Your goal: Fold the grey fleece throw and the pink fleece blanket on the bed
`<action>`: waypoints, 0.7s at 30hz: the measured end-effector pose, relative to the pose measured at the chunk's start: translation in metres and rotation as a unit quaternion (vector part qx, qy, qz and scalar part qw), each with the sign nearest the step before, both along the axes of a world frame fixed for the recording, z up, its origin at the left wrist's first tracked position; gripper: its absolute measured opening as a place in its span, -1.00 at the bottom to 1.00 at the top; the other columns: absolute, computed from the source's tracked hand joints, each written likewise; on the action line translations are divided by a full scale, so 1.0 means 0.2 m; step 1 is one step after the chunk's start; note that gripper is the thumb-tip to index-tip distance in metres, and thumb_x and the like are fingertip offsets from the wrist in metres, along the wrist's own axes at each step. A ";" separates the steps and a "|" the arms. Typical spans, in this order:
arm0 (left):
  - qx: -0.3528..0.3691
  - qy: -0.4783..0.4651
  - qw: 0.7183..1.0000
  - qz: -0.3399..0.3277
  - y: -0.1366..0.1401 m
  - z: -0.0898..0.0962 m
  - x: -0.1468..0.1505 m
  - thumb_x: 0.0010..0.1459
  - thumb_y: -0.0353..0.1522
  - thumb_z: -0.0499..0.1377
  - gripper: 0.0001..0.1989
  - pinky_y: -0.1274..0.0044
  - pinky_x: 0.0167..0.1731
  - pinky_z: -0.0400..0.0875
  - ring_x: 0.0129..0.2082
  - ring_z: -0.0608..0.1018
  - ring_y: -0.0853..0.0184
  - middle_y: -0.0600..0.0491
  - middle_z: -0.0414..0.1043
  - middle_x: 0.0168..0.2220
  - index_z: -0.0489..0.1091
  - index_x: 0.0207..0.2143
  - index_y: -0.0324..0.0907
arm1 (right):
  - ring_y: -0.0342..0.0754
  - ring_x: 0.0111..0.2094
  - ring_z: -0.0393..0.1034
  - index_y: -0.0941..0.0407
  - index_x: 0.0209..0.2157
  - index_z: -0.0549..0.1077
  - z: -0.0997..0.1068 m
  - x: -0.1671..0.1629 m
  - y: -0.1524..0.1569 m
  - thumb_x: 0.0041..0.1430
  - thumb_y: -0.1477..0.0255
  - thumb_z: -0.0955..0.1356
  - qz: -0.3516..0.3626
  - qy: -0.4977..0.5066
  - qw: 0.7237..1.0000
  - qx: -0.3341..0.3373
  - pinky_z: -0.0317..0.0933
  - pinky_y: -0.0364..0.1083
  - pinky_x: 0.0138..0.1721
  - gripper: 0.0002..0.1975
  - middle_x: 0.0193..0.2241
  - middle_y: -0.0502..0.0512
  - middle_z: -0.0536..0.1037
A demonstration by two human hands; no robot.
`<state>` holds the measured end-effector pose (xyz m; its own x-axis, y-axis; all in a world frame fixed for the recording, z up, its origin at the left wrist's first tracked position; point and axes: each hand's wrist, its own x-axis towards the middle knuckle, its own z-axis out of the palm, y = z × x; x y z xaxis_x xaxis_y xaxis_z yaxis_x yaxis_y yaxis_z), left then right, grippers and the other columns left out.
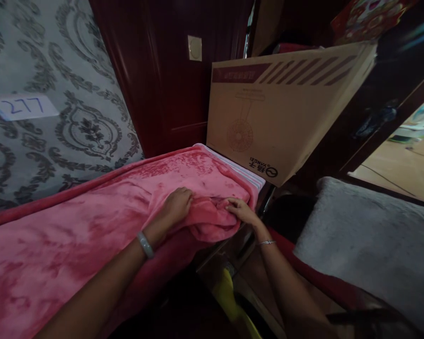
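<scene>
A pink plush blanket [102, 226] is spread over a long surface, with its near corner bunched up between my hands. My left hand [178, 205] has its fingers curled around a fold of the blanket, and a pale bangle sits on that wrist. On the other side of the bunch, my right hand [240, 210] pinches the blanket's edge between thumb and fingers; a thin bracelet circles this wrist. Beneath the blanket's end, a striped white and pink cloth [238, 168] shows.
A large cardboard box [268, 113] stands just past the blanket's end, by a dark red panel [155, 70]. Grey patterned wallpaper [67, 94] with a paper marked 277 [26, 107] runs along the left. A grey fluffy cover [371, 245] lies at right; something yellow [226, 292] is below.
</scene>
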<state>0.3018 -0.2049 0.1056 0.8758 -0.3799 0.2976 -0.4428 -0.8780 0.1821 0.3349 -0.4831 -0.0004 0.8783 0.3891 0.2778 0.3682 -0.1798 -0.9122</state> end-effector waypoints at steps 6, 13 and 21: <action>-0.130 0.001 0.991 0.006 0.06 -0.03 0.02 0.21 -0.44 0.03 -0.82 0.41 -0.16 0.43 -0.25 0.53 0.24 -0.02 0.53 -0.31 0.43 -0.35 -0.16 | 0.19 0.31 0.18 0.04 -0.34 0.65 0.08 0.07 0.07 0.06 0.51 0.39 -0.065 -0.118 0.984 -0.118 0.03 0.22 0.31 -0.83 0.23 0.20 0.41; -0.136 -0.014 0.991 0.001 0.08 -0.01 -0.07 0.24 -0.39 0.06 -0.81 0.34 -0.03 0.45 -0.12 0.53 0.20 -0.08 0.52 -0.14 0.44 -0.17 -0.18 | 0.13 -0.20 0.46 -0.02 -0.54 0.51 0.16 0.14 0.18 0.05 0.39 0.34 -0.112 -0.164 0.980 0.009 0.32 0.15 -0.02 -0.86 -0.39 0.07 0.60; 0.017 -0.154 0.988 0.010 0.38 -0.21 -0.55 0.25 -0.33 0.11 -0.69 0.15 0.10 0.43 0.17 0.45 -0.02 -0.23 0.40 0.19 0.45 0.01 -0.15 | 0.03 -0.27 0.40 0.06 -0.36 0.53 0.43 0.23 0.17 0.11 0.23 0.33 -0.189 -0.208 0.956 0.090 0.30 0.02 -0.12 -0.78 -0.34 0.09 0.58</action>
